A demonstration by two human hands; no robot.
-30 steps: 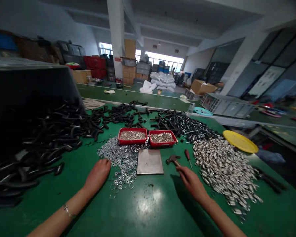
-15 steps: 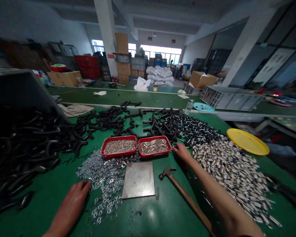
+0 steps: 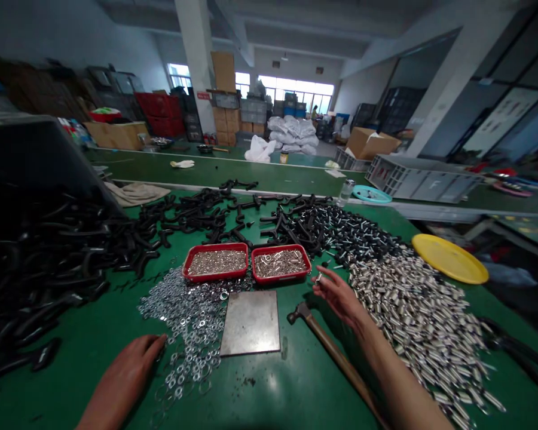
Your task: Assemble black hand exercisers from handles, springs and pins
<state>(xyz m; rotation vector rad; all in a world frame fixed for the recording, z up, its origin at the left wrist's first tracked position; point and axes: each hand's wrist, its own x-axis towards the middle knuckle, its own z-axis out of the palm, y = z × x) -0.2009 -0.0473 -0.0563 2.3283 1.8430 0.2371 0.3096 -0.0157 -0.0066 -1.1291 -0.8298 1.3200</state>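
My right hand (image 3: 338,295) is raised over the green table, right of a red tray of small metal parts (image 3: 281,278). A small shiny metal piece (image 3: 319,278) is in its fingers. My left hand (image 3: 132,364) rests at the left edge of a spread of metal rings (image 3: 183,316), its thumb and fingers together; what they hold, if anything, is hidden. Between the hands lies a square metal plate (image 3: 251,322). A hammer (image 3: 329,349) with a wooden handle lies beside the plate, below my right hand. Another red tray (image 3: 215,277) stands left of the first.
Black curved parts (image 3: 72,257) are heaped at the left. Silver cylinders (image 3: 416,304) and black-headed bolts (image 3: 354,233) are piled at the right, near a yellow lid (image 3: 451,258). A grey crate (image 3: 424,178) stands behind, with a blue plate (image 3: 371,194) nearby.
My right hand has turned and its fingers have lifted, with a shiny metal piece now visible in them. My left hand has barely moved.
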